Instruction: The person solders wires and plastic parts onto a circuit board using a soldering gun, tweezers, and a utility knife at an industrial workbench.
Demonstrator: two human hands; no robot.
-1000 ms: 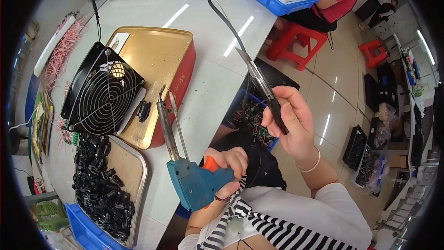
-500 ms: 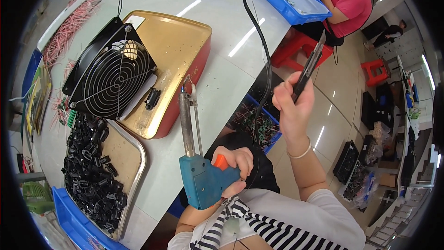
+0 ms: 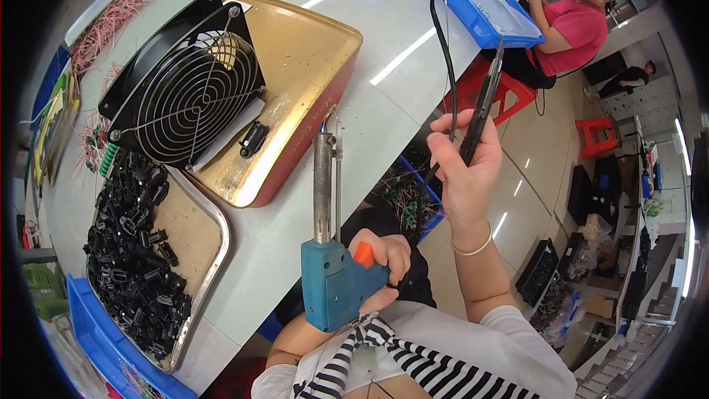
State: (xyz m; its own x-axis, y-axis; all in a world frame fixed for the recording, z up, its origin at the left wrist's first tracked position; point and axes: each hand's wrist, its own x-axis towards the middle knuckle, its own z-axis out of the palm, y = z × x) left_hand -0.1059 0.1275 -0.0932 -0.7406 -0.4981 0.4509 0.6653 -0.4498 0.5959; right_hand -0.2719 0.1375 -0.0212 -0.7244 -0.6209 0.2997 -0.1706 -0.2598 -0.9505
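Head view: left hand (image 3: 380,262) grips the blue solder gun (image 3: 332,281) at 6 o'clock; right hand (image 3: 461,170) grips a corded iron (image 3: 481,107). Its cable could snag, or tips burn skin.

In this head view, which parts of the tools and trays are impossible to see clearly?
- Soldering gun handle: covered by the left hand.
- Black tool lower end: inside the right hand.
- Parts tray far corner: cut by the dark rim.
- Blue bin contents: too small.
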